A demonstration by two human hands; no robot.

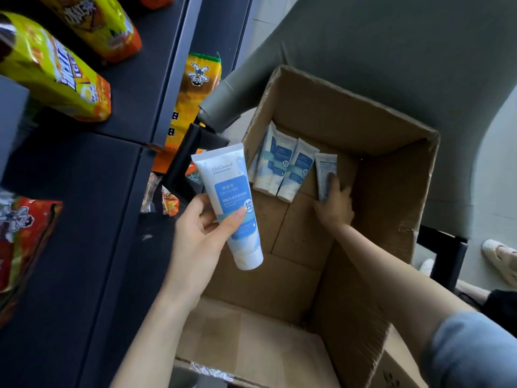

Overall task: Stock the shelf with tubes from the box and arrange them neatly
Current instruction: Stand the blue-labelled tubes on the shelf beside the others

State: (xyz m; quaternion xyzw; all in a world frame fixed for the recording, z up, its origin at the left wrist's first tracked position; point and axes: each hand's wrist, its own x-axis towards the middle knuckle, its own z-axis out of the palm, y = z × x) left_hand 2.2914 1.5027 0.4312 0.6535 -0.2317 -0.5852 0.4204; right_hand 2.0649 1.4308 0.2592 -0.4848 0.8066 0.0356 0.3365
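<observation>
Because the head view looks straight down into the box (391, 152), both hands show at once. The left hand (195, 228), over the box's left edge, pinches a white-and-blue tube (229, 203) between thumb and curled fingers, cap down and label up, probably so it can go to the shelf (92, 219) left of the box while the other hand fetches more. The right hand (334, 205) reaches to the box floor, its fingers laid over the lower end of a grey tube (326, 172) propped against the far wall; whether they have closed round it, I cannot tell. Two more tubes (282, 168) lean in the box's far-left corner, caps down, so the stock is nearly gone. Snack bags (53, 68) lie on the shelf tiers left of the box, and no tube shows there. A grey chair (391, 51) stands behind the box.
</observation>
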